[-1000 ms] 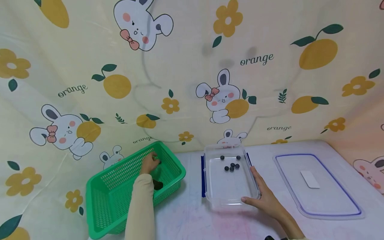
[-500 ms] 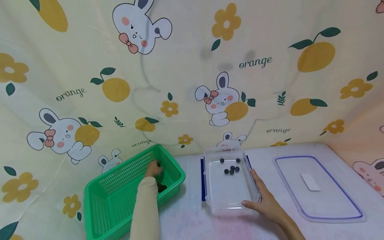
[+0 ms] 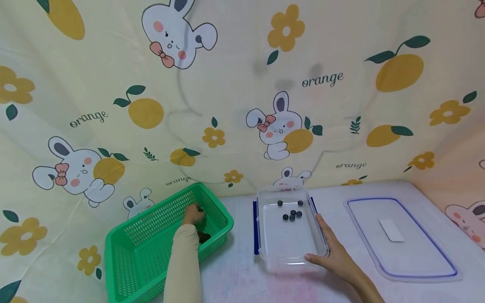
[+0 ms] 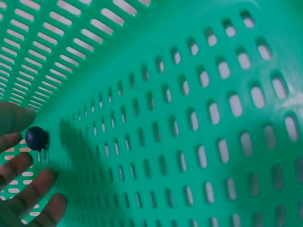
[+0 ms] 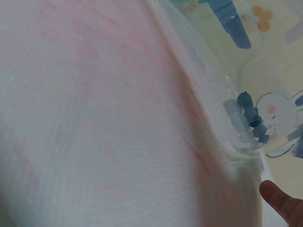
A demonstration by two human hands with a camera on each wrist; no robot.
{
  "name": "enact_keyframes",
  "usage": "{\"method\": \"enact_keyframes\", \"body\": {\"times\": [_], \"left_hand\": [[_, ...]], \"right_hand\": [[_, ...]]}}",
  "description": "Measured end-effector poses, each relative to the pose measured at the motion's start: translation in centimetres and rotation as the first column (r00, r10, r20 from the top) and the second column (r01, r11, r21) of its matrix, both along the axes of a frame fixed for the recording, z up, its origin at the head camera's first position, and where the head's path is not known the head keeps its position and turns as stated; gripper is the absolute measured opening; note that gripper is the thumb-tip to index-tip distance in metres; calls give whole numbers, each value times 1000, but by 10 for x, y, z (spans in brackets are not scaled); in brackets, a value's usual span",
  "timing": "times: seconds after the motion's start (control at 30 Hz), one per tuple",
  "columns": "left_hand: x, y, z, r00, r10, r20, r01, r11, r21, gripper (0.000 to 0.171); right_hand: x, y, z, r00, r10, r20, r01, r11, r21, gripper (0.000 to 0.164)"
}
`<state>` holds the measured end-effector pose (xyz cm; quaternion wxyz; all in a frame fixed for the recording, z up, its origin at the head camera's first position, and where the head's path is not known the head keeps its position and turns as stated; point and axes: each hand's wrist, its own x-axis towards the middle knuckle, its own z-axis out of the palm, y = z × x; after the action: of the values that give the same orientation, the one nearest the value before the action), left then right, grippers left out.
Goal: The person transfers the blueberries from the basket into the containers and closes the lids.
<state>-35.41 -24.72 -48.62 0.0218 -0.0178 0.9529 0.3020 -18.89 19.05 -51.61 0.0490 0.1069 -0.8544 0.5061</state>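
Observation:
My left hand (image 3: 194, 214) reaches into the right end of a green perforated basket (image 3: 125, 261). In the left wrist view, its fingers (image 4: 41, 184) spread around a dark blue round berry (image 4: 37, 138), like a blueberry, close to the basket's wall. The thumb lies just above the berry, and the nearest fingertip is beside it. My right hand (image 3: 337, 252) rests against the near right corner of a clear plastic container (image 3: 288, 244), thumb at the front rim and fingers along the right side. Several similar berries (image 3: 293, 215) lie inside, toward the far end.
A clear lid (image 3: 420, 235) with a blue seal lies right of the container, a white rectangular piece (image 3: 392, 230) on it. Blue clips (image 3: 256, 227) flank the container. A printed cloth hangs behind the table (image 3: 227, 277). A dark object (image 3: 203, 237) is beside my left wrist.
My left hand has moved slightly right and deeper into the basket, closing in on the berry there. My right hand stays at the container. The head view has tilted slightly.

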Motion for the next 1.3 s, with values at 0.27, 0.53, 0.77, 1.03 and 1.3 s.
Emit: {"method": "enact_keyframes", "body": {"times": [0.27, 0.53, 0.77, 1.03, 1.3], "left_hand": [[5, 0, 0, 1000, 14, 20, -14, 1000, 24, 43], [7, -3, -3, 996, 36, 81, -40, 998, 47, 30], [7, -5, -3, 989, 83, 125, -92, 993, 68, 26], [9, -5, 5, 995, 65, 71, -73, 991, 109, 23], [10, -4, 26, 997, 40, 61, -51, 979, 195, 24]], "right_hand": [[1, 0, -3, 1000, -3, 3, 3, 1000, 10, 112], [2, -1, -2, 1000, 3, 13, -3, 1000, 3, 112], [3, -2, -2, 1000, 6, 29, -6, 1000, 2, 111], [2, -2, 0, 1000, 9, -4, -9, 1000, 4, 111], [0, -1, 1, 1000, -1, 14, 0, 1000, 23, 111]]}}
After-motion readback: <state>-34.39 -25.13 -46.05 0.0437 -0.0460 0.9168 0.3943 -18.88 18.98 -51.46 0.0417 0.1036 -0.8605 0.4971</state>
